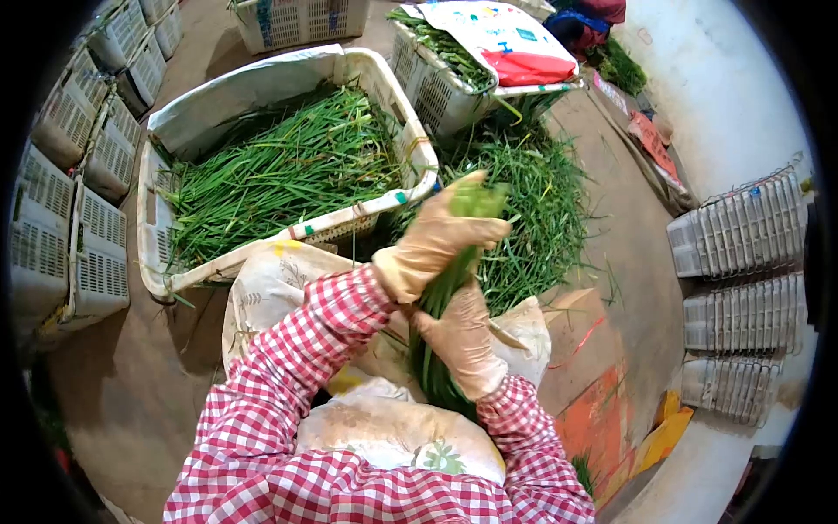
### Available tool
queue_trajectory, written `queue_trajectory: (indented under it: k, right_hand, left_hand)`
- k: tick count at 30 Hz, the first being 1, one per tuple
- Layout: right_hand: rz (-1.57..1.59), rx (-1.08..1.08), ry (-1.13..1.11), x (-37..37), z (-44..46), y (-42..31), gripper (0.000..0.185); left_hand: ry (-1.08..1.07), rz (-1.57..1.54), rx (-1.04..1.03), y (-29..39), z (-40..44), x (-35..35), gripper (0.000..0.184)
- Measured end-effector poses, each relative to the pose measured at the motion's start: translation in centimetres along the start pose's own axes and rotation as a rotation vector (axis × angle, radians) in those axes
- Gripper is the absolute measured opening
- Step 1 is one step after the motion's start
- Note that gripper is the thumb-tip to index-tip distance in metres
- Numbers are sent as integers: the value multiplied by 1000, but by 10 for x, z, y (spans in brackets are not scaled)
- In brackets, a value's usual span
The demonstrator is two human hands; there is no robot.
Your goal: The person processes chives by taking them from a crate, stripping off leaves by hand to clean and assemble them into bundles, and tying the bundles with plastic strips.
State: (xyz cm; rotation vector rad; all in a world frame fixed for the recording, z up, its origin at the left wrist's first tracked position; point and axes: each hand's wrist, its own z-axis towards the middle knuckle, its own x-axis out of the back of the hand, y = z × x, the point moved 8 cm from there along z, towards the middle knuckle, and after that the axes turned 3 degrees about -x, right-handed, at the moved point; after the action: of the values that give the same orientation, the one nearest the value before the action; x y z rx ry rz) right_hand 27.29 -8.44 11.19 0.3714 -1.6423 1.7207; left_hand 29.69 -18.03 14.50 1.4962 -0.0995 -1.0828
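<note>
A bunch of garlic chives (481,201) stands slanted in front of me, its pale stalk ends up and its green leaves hanging toward my lap. My gloved left hand (428,249) is closed around its upper part, the thumb reaching across to the right. Lower down, my gloved right hand (463,339) grips the same bunch. Both hands are slightly blurred. Just beyond them a loose heap of chives (537,210) lies on the floor. A white crate (288,234) at the left is filled with more chives.
Behind the heap stands another crate (428,83) of greens, with a white-and-red bag (515,39) on top. Stacked crates (100,236) line the left side. Wire-bound clear containers (742,231) stand at the right wall. Part of another person (594,17) shows at the top.
</note>
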Motion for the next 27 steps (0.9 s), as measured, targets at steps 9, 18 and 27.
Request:
queue_trajectory:
  k: [9,18,27]
  right_hand:
    - [282,-17,182,99,14,-12,67]
    - [-12,271,445,153,16,-25,65]
    - [-442,309,554,291,-29,-37,59]
  left_hand:
    - [-392,1548,-1235,37,-43,-239,59]
    - [-560,755,-922,17,-19,-221,42]
    - [-740,-11,-401,59,37,-227,45]
